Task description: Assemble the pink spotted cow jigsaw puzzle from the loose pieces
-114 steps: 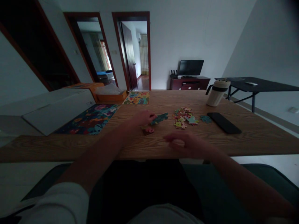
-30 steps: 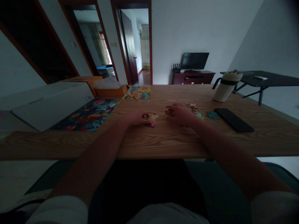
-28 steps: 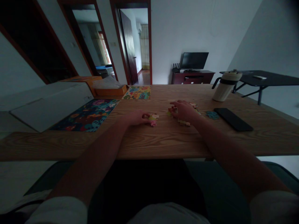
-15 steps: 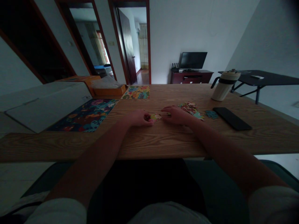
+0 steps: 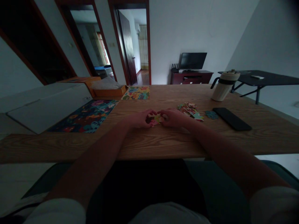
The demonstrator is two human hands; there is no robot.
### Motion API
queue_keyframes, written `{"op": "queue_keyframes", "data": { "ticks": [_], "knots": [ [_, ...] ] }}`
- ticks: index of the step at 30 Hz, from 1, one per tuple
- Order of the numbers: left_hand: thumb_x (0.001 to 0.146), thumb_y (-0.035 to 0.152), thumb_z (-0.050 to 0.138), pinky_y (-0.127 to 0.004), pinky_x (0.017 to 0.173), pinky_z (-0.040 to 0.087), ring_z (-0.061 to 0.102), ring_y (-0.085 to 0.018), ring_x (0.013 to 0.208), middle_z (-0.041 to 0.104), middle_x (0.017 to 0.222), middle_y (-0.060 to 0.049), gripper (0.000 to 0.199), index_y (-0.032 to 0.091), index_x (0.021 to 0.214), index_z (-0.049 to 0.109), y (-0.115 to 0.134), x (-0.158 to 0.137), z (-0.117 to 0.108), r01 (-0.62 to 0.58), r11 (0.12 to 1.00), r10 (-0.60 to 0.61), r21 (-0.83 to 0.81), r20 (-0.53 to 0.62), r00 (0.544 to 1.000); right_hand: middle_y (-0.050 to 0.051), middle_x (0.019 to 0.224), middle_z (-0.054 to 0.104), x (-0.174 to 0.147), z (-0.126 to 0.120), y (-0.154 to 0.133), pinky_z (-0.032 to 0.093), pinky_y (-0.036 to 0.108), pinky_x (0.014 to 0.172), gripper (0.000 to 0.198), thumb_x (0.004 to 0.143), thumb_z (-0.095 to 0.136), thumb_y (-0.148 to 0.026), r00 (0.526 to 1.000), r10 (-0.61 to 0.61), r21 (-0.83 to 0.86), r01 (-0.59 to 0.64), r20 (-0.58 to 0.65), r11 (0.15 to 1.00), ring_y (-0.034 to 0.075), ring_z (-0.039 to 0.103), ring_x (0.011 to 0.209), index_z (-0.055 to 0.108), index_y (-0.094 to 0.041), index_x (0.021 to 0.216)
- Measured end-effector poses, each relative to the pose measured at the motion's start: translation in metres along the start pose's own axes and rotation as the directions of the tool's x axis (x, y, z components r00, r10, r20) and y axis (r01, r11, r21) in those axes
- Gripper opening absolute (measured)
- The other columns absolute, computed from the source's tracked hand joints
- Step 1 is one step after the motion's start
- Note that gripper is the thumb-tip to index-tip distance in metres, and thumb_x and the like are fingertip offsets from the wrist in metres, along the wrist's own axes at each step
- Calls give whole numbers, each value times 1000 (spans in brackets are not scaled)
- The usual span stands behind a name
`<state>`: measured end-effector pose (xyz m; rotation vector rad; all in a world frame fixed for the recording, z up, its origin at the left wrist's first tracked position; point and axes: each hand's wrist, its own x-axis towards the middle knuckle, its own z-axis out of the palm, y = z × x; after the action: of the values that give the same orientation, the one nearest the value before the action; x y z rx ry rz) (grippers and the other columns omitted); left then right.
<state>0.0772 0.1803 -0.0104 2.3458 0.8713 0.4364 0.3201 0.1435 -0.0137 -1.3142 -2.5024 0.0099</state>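
Several jigsaw puzzle pieces [image 5: 157,119], yellow and pink, lie between my two hands above the wooden table [image 5: 151,143]. My left hand [image 5: 141,119] curls around their left side, thumb and fingers gripping the edge. From the right, my right hand [image 5: 171,117] closes its fingers on the other edge. Whether the pieces are fully joined is too small to make out. A heap of loose puzzle pieces [image 5: 187,108] lies just beyond my right hand, with a few lighter ones at its near side. Blue-green pieces [image 5: 211,114] sit to its right.
A black phone-like slab [image 5: 231,118] and a white tumbler [image 5: 224,85] with a dark handle stand on the right. To the left lie a dark patterned puzzle sheet [image 5: 86,115], a colourful sheet [image 5: 135,92], a white box [image 5: 50,104] and an orange box tray [image 5: 109,91].
My right hand has shifted slightly left, closing on the pieces and meeting my left hand. More of the pink and yellow pieces shows between them.
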Motion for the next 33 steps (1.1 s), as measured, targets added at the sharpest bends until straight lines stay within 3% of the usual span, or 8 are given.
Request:
{"op": "queue_keyframes", "data": {
  "ticks": [6,14,19,24,30,33],
  "knots": [
    [75,28,72,-29,75,55,69,-17,85,69,105,-5,47,23,120,59,10,-1,0,-71,996,78,62,-122,990,13,116,73,-1,0,2,49,41,93,63,78,68,-33,1000,-27,-49,27,-1,998,32,68,105,59,-19,140],
    [78,27,72,-29,77,56,66,-16,85,65,99,-3,24,21,99,62,19,1,-1,-192,966,233,170,-267,935,13,118,72,-2,-6,1,47,38,95,51,80,68,-34,1000,-30,-67,30,-3,997,30,66,109,66,-18,128],
    [79,25,72,-27,71,55,62,-13,80,62,93,-1,16,20,92,63,21,2,-1,-261,944,314,200,-313,896,15,120,70,-4,-11,-3,46,37,94,52,82,67,-34,999,-28,-80,26,-25,996,30,65,110,63,-16,131],
    [79,23,73,-26,74,57,62,-14,86,62,97,-2,13,19,88,64,21,1,-2,-327,915,392,238,-332,858,13,119,70,-7,-14,-7,47,35,86,48,84,64,-32,999,18,-66,-20,-28,998,28,67,103,62,-18,131],
    [81,23,72,-26,75,59,63,-14,87,63,97,-3,11,19,87,65,23,1,0,-383,892,447,238,-353,822,13,119,70,-7,-14,-7,48,34,84,51,85,63,-35,1000,20,-88,-18,23,996,29,68,103,62,-17,132],
    [83,27,72,-25,71,58,63,-13,84,63,93,-2,12,19,86,64,24,2,0,-355,905,423,236,-401,813,13,120,70,-8,-13,-5,48,35,86,50,85,64,-36,999,43,-99,-40,27,994,29,67,104,64,-19,131]
  ]
}}
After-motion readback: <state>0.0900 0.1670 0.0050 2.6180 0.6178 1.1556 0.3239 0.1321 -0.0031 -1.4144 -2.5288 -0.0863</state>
